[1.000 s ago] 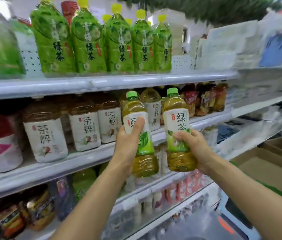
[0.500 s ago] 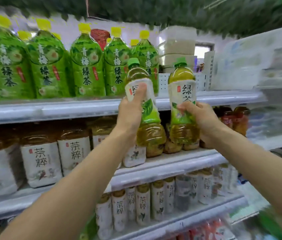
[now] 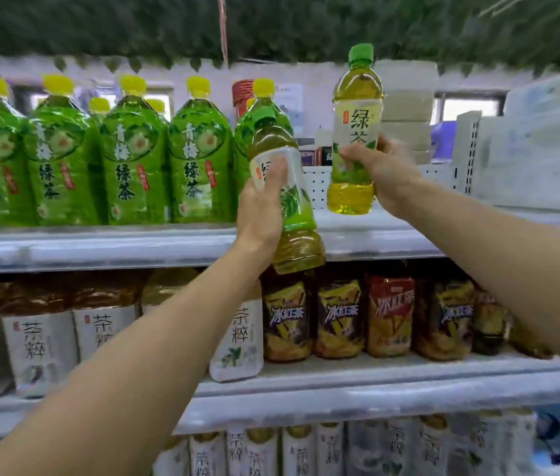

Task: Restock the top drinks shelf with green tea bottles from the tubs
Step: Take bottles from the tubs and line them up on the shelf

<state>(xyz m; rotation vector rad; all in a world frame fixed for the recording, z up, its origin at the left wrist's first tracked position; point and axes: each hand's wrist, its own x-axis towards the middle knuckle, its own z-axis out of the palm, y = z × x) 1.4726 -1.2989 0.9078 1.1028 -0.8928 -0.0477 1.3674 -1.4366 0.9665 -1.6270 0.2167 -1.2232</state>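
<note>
Landmark: top shelf, white, front lip facing the camera.
Left hand: fingers wrapped around the label of a green tea bottle, which leans with its cap toward the shelf; its base hangs below the shelf lip.
Right hand: grips the second green tea bottle at mid-label, upright, base just above the bare patch of shelf right of the stocked row.
Step in hand (judged): setting both bottles onto the top shelf, in the gap beside the large bottles.
Handling advice: seat the right-hand bottle first, since it is already upright over the gap. Lift the left-hand bottle clear of the lip and straighten it before lowering. Keep labels forward. Let go only once each base sits flat.
Risk (judged): the tilted bottle's base may catch the shelf lip, or its shoulder may nudge the nearest large bottle.
Count, held green-capped bottles: two.
Count, large yellow-capped green tea bottles on the top shelf: five in the front row, with more caps behind, number unclear.
Count, iced tea bottles on the shelf below: about four facing front; the far right ones are blurred.
Count, white-labelled tea bottles on the shelf below: at least three, left end blurred.
Tubs: not in view.
</note>
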